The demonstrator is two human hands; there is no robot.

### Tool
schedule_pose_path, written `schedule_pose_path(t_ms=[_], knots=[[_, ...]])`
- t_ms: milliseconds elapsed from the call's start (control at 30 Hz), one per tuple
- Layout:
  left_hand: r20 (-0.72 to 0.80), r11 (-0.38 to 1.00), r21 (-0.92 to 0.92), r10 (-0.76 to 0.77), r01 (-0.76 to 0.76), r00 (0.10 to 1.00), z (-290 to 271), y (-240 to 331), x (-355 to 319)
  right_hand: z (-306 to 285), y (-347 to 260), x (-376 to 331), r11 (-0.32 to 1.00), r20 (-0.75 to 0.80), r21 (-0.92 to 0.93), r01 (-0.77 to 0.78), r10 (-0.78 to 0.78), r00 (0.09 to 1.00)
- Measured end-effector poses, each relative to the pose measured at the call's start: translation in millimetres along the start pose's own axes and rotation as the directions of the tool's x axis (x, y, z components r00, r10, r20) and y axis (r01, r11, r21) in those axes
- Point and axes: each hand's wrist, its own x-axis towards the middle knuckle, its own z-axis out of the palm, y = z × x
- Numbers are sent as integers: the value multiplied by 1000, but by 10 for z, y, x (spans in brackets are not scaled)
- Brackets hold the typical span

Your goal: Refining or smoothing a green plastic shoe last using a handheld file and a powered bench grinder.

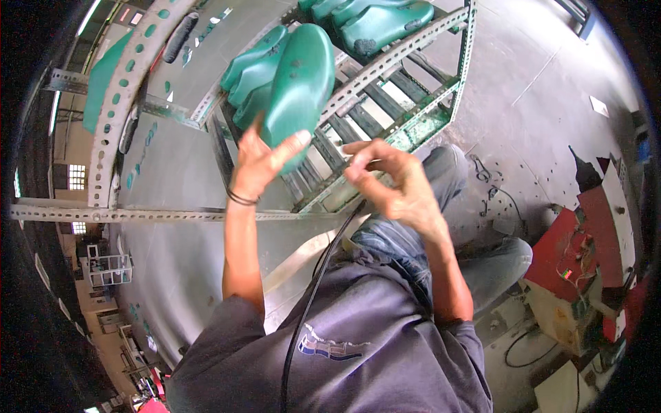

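Gripping a green shoe mould (297, 86) upright, long axis vertical, the left hand (260, 162) clamps its lower end while the right hand (392, 180) hovers beside it, fingers loosely curled.

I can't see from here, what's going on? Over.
Left hand grips a green shoe form. Right hand empty, fingers curled. More forms on rack. Nothing blocking.

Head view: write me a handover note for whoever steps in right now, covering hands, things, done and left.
Left hand: grip on a green shoe last, held up against the metal rack.
Right hand: beside it, fingers curled, nothing visible in it.
Things: more green lasts lie on the rack's rails; others sit behind the held one.
Done: several lasts racked.
Left: the held last is not yet on a rail.
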Motion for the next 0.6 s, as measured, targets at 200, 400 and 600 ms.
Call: schedule_pose_path(t_ms=[200,400,600], knots=[[-40,878,468,141,-106,989,-199,-154,533,-672,533,-377,981,-226,59,-187,195,954],[139,734,678,-57,-53,989,-483,-449,874,-1184,949,-878,927,-329,24,-376,362,872],[-332,685,729,350,3,876,-240,-1066,263,-1737,1648,-1515,847,-524,162,-505,508,683]])
